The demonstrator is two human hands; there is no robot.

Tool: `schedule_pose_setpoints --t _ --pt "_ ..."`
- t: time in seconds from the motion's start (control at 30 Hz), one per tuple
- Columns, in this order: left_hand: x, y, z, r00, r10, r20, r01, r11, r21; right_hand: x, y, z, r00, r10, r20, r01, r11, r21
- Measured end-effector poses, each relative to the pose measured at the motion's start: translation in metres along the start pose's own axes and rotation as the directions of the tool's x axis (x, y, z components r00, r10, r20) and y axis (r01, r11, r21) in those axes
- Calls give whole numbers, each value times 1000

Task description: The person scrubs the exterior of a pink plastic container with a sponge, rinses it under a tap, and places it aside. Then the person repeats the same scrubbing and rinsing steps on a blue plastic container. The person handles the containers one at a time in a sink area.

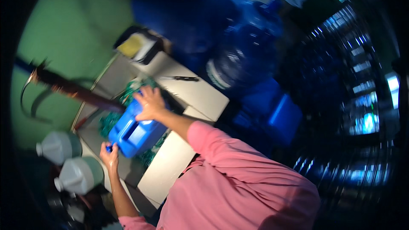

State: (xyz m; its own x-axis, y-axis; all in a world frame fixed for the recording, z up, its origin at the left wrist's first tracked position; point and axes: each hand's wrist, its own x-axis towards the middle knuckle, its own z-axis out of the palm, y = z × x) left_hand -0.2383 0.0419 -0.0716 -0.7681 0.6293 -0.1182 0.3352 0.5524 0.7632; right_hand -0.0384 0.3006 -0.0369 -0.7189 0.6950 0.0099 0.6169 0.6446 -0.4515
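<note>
A blue plastic jerrycan (137, 134) lies tilted over a pale, light-walled basin (169, 163). My left hand (110, 157) is closed around a small blue part, seemingly the cap, at the can's lower left end. Across the can's upper end, my right hand (150, 103) rests with fingers spread, pressing on its surface. Green netting or stringy material (108, 123) shows beneath and around the can inside the basin. A dark reddish pipe (86, 97) reaches from the left to the can's edge.
A knife with a black handle (185, 78) lies on the basin's ledge. Near the corner sits a dark container with a yellow sponge (130, 45). Two translucent jugs (78, 175) stand at the left. Large blue water bottles (227, 67) stand beyond the ledge, beside a green wall (73, 28).
</note>
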Motion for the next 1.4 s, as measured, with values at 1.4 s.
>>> schedule_pose_setpoints --t 1.4 --pt "-5 16 -7 965 261 -9 -261 965 -15 7 -10 6 1000 -8 -25 4 988 -156"
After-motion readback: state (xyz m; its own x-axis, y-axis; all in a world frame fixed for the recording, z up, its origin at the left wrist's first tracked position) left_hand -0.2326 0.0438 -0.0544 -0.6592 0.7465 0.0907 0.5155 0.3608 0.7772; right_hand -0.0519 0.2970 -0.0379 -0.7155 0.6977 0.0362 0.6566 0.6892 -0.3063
